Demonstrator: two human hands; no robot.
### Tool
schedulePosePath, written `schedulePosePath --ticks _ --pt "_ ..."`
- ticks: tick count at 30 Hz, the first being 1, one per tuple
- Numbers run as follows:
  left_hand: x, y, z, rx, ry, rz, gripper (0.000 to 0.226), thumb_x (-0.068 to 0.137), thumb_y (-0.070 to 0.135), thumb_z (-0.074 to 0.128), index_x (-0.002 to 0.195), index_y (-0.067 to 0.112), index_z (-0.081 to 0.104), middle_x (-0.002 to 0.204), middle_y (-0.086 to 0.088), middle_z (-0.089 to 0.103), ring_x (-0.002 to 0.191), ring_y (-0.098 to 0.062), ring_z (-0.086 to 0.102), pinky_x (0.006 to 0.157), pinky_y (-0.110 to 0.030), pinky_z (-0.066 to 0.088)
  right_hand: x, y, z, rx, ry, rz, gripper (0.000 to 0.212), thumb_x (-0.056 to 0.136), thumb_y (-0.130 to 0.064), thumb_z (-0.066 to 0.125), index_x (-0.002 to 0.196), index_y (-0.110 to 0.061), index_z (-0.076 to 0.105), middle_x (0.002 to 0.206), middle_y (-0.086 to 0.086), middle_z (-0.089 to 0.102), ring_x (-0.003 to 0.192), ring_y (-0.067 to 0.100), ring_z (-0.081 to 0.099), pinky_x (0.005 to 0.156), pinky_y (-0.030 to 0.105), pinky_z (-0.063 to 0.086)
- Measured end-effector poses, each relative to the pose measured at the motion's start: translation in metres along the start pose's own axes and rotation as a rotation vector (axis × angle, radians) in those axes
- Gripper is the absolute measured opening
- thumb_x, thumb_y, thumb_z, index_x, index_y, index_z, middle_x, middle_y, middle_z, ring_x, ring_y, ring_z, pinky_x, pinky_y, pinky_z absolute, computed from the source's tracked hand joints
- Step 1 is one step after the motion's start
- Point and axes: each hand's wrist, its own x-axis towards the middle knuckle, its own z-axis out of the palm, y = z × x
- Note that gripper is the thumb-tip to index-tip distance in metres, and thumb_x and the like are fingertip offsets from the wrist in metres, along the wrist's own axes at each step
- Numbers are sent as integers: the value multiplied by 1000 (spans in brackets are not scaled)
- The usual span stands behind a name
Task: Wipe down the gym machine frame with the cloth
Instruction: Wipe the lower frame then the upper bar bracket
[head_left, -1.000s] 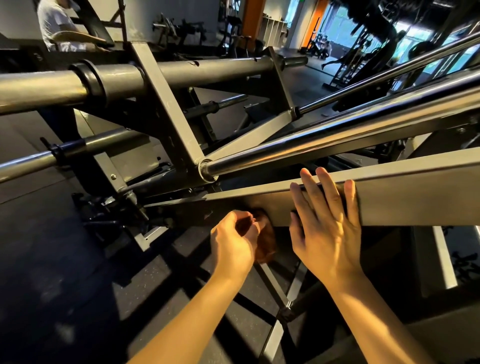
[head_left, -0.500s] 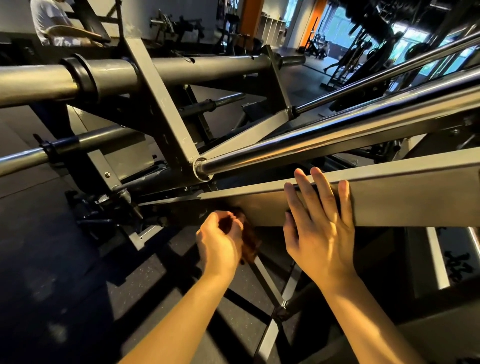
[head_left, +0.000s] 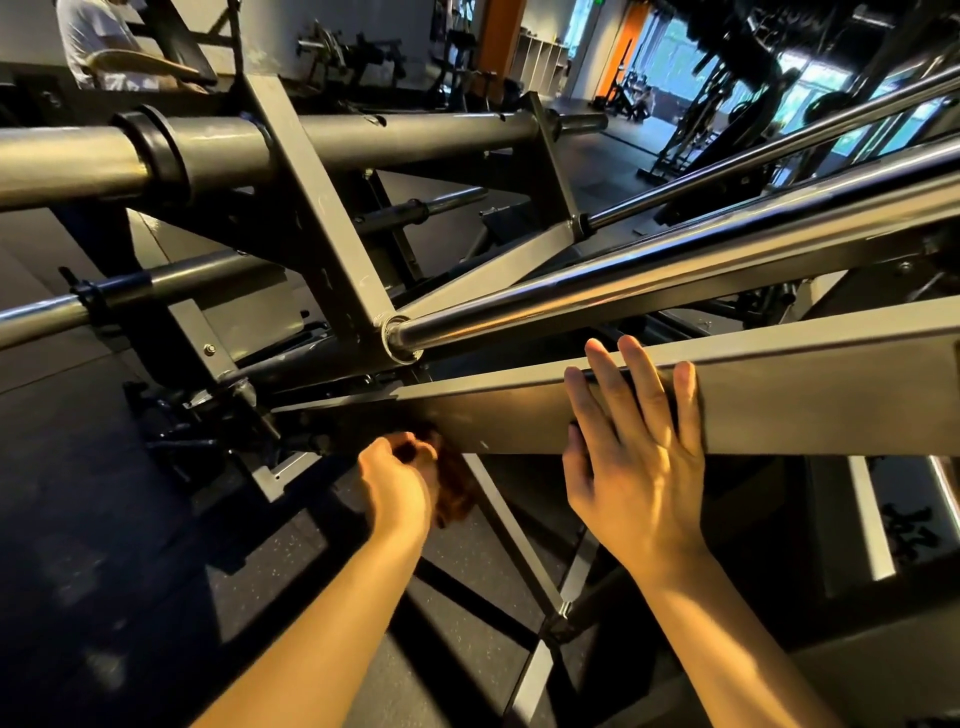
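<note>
The left hand is curled round a bunched rust-brown cloth, fingers closed on it with the knuckles toward me. The cloth sits up against the bottom edge of a long grey beam of the gym machine, at the point where the beam's lit face passes into shadow on the left. Most of the cloth hangs below the edge, just right of the hand.

To the right, well apart from the cloth, the right hand lies flat on the near face of the same beam. Its fingers are straight and spread a little, the tips reach up over the beam's top edge, and it grips nothing. The thumb points left, below the beam's lower edge.

The beam slopes up from low on the left to high on the right. Just behind it, a polished chrome rod runs at a similar slant and ends in a round socket on a slanting dark steel strut. Further up on the left, a thick bar with a black collar crosses that strut.

Under the arms is dark speckled rubber floor, with pale floor rails of the frame meeting at a joint. At the far left, behind the machine, stands a person in a white shirt. More machines and an orange pillar stand by bright windows at the far right.
</note>
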Motion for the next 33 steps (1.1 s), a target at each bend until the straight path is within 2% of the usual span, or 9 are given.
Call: schedulePosePath --ticks 4,7,16,19,22,25,28,30,33 --pt "-12 0 -1 -55 -58 49 16 99 25 64 113 18 65 105 -1 64 99 -22 66 69 -26 57 0 -2 1 10 3 15 55 93 -26 61 145 -11 55 159 11 43 153 33 27 127 52 5" --pt "-45 -2 20 -145 -212 -60 25 98 24 68 122 24 61 97 17 48 97 -10 57 74 -22 51 -2 -1 0 0 -5 8 55 94 -26 60 146 -12 54 160 11 41 154 33 25 127 53 4" --pt "-8 2 6 -398 32 -95 15 98 23 64 110 16 68 105 -5 69 105 -29 66 79 -24 44 0 -3 -3 -16 -62 12 59 92 -28 61 148 -12 51 161 12 38 155 33 19 127 53 2" --pt "-45 2 21 -349 -150 -128 4 100 24 64 103 23 66 87 12 65 84 -4 65 64 -12 41 -2 -3 -2 -42 -72 4 58 94 -29 58 149 -13 50 163 11 35 156 33 17 127 53 0" --pt "-49 -5 31 -346 -270 -197 22 97 29 67 118 24 63 104 13 61 96 -2 61 75 -12 45 -2 -3 -2 -26 -64 -3 56 95 -29 52 149 -13 50 163 11 35 156 33 18 127 53 1" --pt "-12 -1 11 -493 43 -204 19 102 19 55 117 13 64 109 -5 65 104 -25 64 89 -32 47 0 -3 -2 -13 -58 3 56 95 -30 48 148 -13 50 162 11 37 155 33 19 127 53 2" --pt "0 -2 -5 -699 68 -324 24 104 20 44 114 14 64 118 -11 65 105 -25 64 99 -37 46 -1 -7 0 13 -47 24 54 95 -29 51 146 -12 53 161 11 40 155 33 21 127 54 3" --pt "-13 1 -1 -431 -19 -194 17 104 24 51 114 19 64 116 -5 65 100 -18 65 87 -31 55 -1 -10 2 28 -47 36 55 93 -28 53 146 -11 54 162 12 38 155 33 20 127 54 2" --pt "-40 3 23 -291 -142 -78 22 98 25 67 119 28 59 102 15 51 82 4 51 52 -8 44 -4 -18 3 70 -51 33 55 93 -24 56 146 -9 53 163 14 34 155 32 22 127 53 7"
